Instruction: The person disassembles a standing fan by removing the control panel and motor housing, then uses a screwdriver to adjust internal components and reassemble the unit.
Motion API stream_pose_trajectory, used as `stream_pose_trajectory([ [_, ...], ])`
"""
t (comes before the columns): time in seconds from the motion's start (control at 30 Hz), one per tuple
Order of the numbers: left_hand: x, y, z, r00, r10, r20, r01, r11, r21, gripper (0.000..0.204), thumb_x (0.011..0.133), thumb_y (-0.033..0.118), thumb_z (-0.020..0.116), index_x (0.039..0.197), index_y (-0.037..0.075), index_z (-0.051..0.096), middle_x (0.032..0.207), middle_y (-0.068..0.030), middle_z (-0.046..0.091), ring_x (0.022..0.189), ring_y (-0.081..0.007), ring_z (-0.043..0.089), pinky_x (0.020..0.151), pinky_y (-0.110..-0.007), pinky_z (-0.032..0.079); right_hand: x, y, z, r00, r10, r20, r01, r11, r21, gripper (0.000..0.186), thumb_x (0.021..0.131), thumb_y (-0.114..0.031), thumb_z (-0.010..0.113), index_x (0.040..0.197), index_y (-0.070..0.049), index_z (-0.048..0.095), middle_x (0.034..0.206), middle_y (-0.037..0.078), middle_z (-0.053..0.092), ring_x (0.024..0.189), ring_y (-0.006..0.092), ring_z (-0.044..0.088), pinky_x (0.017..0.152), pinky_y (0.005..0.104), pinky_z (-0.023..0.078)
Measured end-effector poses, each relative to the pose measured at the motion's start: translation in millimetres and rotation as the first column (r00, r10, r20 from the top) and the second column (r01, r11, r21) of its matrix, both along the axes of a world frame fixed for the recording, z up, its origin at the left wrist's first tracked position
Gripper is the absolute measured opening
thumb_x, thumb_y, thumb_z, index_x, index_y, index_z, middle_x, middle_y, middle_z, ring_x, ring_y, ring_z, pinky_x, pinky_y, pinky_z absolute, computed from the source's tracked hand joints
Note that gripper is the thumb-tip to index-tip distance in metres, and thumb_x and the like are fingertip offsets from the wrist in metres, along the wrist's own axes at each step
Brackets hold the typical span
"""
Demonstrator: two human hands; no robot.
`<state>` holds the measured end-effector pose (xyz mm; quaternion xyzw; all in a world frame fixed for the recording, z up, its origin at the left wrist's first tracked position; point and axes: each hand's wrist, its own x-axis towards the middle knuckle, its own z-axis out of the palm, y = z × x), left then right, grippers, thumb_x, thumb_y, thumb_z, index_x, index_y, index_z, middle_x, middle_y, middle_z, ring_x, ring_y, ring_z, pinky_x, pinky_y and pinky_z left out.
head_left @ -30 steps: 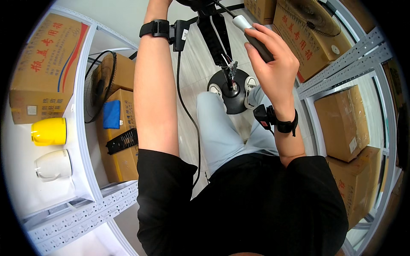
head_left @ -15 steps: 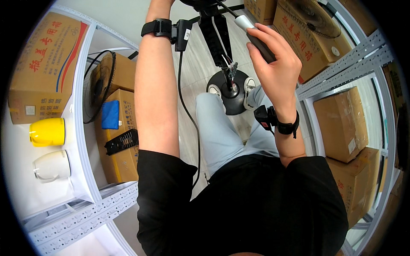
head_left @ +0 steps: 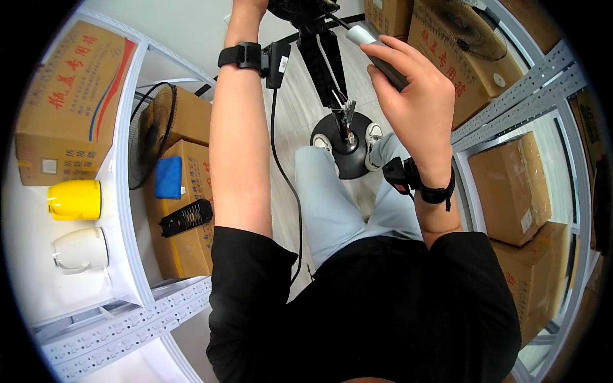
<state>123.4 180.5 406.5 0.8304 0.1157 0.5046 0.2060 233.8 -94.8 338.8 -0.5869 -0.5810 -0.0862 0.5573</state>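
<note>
My right hand point(head_left: 421, 92) is closed around the dark grey handle of a screwdriver point(head_left: 363, 35), which has a silver collar. Its thin dark shaft slants up and left to the black head of a stand fan point(head_left: 300, 9), cut off by the top edge. Whether the tip touches the fan cannot be made out. Below that head runs the black pole point(head_left: 319, 60), with loose wires point(head_left: 345, 108) hanging near its lower end. My left hand point(head_left: 251, 6) is up beside the fan head, its fingers beyond the top edge.
Between my shoes stands the round black base point(head_left: 345, 163). On the left shelf point(head_left: 137, 255) are a yellow kettle-like body point(head_left: 75, 200), a white one point(head_left: 80, 250) and a carton point(head_left: 70, 96). A fan guard point(head_left: 153, 134), blue cloth point(head_left: 168, 177) and black grille point(head_left: 186, 217) are beside my left arm. Cartons point(head_left: 511, 185) line the right.
The whole view has shifted slightly, so most things sit a little lower and further right. My right hand keeps its hold on the screwdriver. A bit more of my left hand shows.
</note>
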Motion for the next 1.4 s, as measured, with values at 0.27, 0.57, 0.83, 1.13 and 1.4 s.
stream_pose_trajectory([
  [0.27, 0, -3, 1, 1.0, -0.007, -0.016, 0.008, 0.998, 0.062, 0.025, 0.093, 0.007, 0.044, 0.1, -0.001, 0.067, 0.104, -0.0124, 0.068, 0.098, -0.0195, 0.064, 0.089, -0.029, 0.049, -2, -6, -4, 0.985, -0.07, 0.16, 0.069, 0.998, 0.01, 0.027, 0.079, -0.003, 0.069, 0.104, -0.014, 0.071, 0.11, 0.01, 0.068, 0.088, 0.0259, 0.068, 0.073, 0.0326, 0.054],
  [0.57, -5, 22, 10, 0.993, -0.086, -0.083, 0.078, 0.993, -0.094, 0.028, 0.095, 0.016, 0.047, 0.109, -0.001, 0.066, 0.111, -0.0125, 0.068, 0.102, -0.0203, 0.065, 0.09, -0.031, 0.051, 41, -24, -39, 0.62, 0.234, -0.749, -0.247, 0.964, 0.097, 0.036, 0.087, -0.01, 0.067, 0.12, 0.002, 0.06, 0.107, 0.01, 0.065, 0.094, 0.0198, 0.068, 0.072, 0.0244, 0.053],
  [0.83, -13, -17, 25, 0.965, -0.09, -0.246, 0.049, 0.985, -0.167, 0.043, 0.095, 0.032, 0.055, 0.121, -0.002, 0.061, 0.132, -0.0141, 0.055, 0.123, -0.0207, 0.05, 0.103, -0.032, 0.04, 84, 8, -83, -0.1, 0.586, -0.804, -0.332, 0.742, 0.582, 0.047, 0.094, -0.014, 0.054, 0.133, 0.01, 0.045, 0.122, 0.025, 0.06, 0.091, 0.0186, 0.066, 0.062, 0.0202, 0.049],
  [1.13, -8, -16, 18, 0.947, -0.058, -0.317, 0.057, 0.998, -0.012, 0.044, 0.087, 0.033, 0.06, 0.122, 0.008, 0.066, 0.135, -0.0126, 0.056, 0.14, -0.0317, 0.033, 0.115, -0.042, 0.022, 58, 98, -120, -0.117, 0.605, -0.788, -0.502, 0.649, 0.572, 0.049, 0.095, -0.016, 0.059, 0.137, 0.001, 0.042, 0.123, 0.013, 0.059, 0.091, 0.0124, 0.061, 0.077, 0.0246, 0.051],
  [1.4, 5, 3, 26, 0.945, -0.166, -0.281, 0.088, 0.959, -0.269, 0.047, 0.09, 0.032, 0.054, 0.122, 0.0, 0.062, 0.135, -0.0155, 0.055, 0.138, -0.0305, 0.035, 0.114, -0.04, 0.022, 36, 157, -131, -0.051, 0.62, -0.783, -0.605, 0.604, 0.518, 0.048, 0.09, -0.015, 0.066, 0.132, -0.003, 0.046, 0.124, 0.011, 0.057, 0.089, 0.0105, 0.059, 0.077, 0.0259, 0.05],
])
